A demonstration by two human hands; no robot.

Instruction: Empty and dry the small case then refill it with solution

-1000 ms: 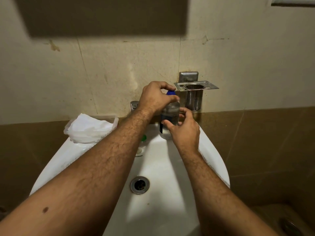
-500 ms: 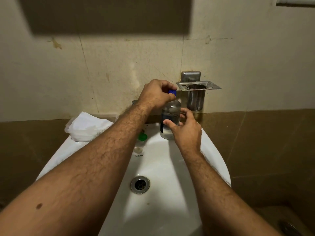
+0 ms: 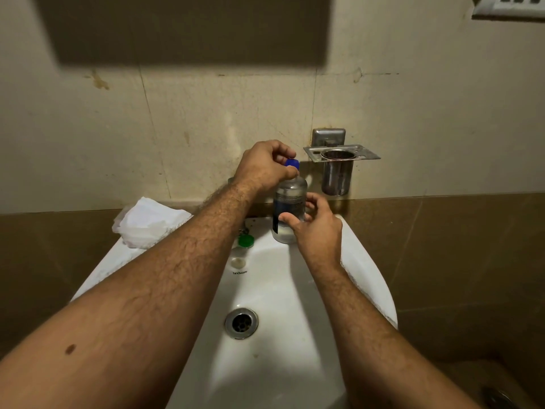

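Now refill stage, judging by layout: left hand [image 3: 265, 166] pinches blue cap [image 3: 292, 163], right hand [image 3: 317, 228] grips solution bottle [image 3: 290, 211]; small case [image 3: 241, 250] waits open on sink [image 3: 368, 278], apparently unfilled.

The left hand [image 3: 265, 166] covers most of the blue cap [image 3: 292, 163]; whether the cap sits on the bottle [image 3: 289, 208] cannot be told. The bottle's label is too small to read, and the right hand [image 3: 315, 228] hides its lower right side. The left forearm crosses the sink [image 3: 368, 278], hiding its back left rim, most of the tap [image 3: 230, 180], and part of the small case [image 3: 242, 250] beside the green lid; what the case holds cannot be told. A dark object [image 3: 501, 397] is cut off at the bottom right edge, a white fitting [image 3: 510, 5] at the top right.
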